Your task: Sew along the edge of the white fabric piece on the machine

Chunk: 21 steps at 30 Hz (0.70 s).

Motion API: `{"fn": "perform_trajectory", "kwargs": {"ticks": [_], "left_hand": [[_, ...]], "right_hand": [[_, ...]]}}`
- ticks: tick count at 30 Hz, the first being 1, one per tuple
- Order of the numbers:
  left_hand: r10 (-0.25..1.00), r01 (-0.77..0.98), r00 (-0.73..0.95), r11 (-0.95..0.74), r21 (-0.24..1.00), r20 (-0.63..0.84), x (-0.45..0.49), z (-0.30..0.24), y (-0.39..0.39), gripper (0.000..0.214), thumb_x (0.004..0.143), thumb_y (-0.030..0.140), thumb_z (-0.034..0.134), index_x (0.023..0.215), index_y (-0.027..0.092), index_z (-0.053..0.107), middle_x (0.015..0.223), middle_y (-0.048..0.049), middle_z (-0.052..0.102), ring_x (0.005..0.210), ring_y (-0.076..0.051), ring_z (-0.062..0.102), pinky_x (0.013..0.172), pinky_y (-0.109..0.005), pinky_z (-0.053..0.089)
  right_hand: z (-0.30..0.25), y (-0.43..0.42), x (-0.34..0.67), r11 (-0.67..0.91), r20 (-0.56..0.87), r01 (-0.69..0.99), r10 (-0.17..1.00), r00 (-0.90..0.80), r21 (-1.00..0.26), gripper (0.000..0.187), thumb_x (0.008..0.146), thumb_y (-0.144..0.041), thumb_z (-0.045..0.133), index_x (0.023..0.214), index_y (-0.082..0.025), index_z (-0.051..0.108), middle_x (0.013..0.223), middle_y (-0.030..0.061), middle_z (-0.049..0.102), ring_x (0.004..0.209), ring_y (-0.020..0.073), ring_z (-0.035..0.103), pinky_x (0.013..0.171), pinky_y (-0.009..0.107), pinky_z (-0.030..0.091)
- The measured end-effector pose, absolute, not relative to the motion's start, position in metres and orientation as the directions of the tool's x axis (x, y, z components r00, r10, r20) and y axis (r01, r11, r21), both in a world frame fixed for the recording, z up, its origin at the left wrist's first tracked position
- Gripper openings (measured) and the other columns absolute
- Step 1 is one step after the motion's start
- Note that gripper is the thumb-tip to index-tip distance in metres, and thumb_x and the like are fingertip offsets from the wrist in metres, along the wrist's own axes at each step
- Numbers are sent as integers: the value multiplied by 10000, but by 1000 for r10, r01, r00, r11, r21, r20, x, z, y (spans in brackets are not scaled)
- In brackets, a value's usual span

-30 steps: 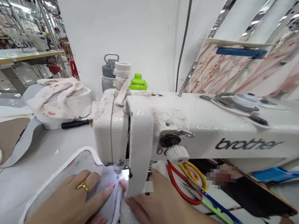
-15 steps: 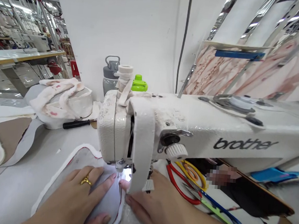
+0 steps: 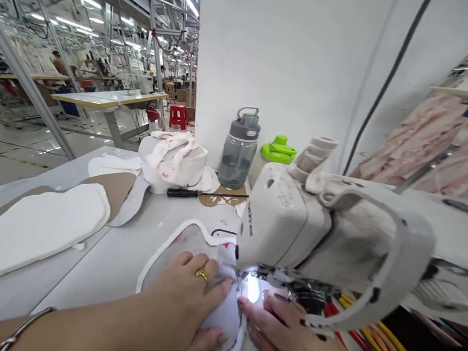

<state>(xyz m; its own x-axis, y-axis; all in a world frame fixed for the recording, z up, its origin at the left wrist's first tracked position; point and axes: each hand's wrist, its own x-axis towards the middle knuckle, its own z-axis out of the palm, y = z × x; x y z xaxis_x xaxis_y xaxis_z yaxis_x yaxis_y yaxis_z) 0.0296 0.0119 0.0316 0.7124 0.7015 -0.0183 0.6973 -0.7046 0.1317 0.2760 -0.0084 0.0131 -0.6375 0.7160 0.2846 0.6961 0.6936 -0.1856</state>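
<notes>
Fabric piece (image 3: 178,247) lies flat under left hand (image 3: 190,297), beside right hand (image 3: 286,333).

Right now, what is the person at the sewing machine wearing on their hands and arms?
Both arms are bare, with no sleeves or gloves in view. The left hand has a gold ring on one of its fingers, and a thin silver-coloured bangle circles the left wrist. The right hand shows no jewellery in this view. The nails look plain.

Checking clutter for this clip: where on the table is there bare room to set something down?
Bare table lies between the white padded piece and the grey fabric piece under the left hand. Crowded: around the screwdriver, grey bottle and sewing machine; the right hand fills the needle area.
</notes>
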Motion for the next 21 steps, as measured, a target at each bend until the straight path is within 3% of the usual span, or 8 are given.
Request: {"fn": "perform_trajectory", "kwargs": {"ticks": [4, 9, 12, 17, 21], "left_hand": [[691, 686, 723, -717, 123, -2, 27, 31, 11, 593, 942, 532, 419, 1396, 162, 515, 1312, -202, 577, 1120, -379, 536, 915, -574, 449], [696, 688, 718, -714, 129, 19, 25, 29, 13, 590, 946, 528, 414, 1394, 159, 518, 1304, -210, 581, 1117, -387, 541, 922, -589, 441], [701, 693, 713, -708, 135, 21, 26, 29, 13, 568, 928, 511, 466, 1385, 180, 529, 1285, -193, 592, 1113, -385, 541, 925, -591, 441], [701, 694, 713, -710, 120, 21, 27, 33, 15, 460, 908, 375, 521, 1331, 199, 576, 1273, -171, 589, 1121, -378, 542, 925, -599, 445], [687, 681, 727, -725, 109, 26, 12, 36, 10, 503, 866, 215, 508, 1360, 304, 534, 1321, -106, 578, 1158, -328, 553, 970, -557, 457]], "right_hand": [[13, -9, 275, 685, 279, 716, 719, -636, -133, 337, 1003, -328, 429, 1264, -269, 635, 1143, 125, 694, 1011, 249, 690, 763, 334, 589], [21, -9, 268, 681, 294, 701, 728, -619, -210, 370, 1005, -312, 380, 1214, -223, 672, 1085, 131, 717, 935, 251, 704, 696, 324, 586], [21, -9, 266, 638, 211, 729, 770, -602, -249, 362, 979, -307, 413, 1239, -251, 659, 1062, 125, 717, 865, 272, 703, 679, 366, 577], [26, -11, 265, 568, 43, 791, 817, -575, -226, 377, 976, -310, 408, 1295, -281, 607, 1025, 133, 691, 866, 307, 660, 713, 423, 520], [35, -12, 265, 626, 38, 730, 766, -642, -273, 308, 981, -301, 423, 1180, -225, 644, 958, 95, 677, 828, 253, 606, 700, 351, 447]]}}
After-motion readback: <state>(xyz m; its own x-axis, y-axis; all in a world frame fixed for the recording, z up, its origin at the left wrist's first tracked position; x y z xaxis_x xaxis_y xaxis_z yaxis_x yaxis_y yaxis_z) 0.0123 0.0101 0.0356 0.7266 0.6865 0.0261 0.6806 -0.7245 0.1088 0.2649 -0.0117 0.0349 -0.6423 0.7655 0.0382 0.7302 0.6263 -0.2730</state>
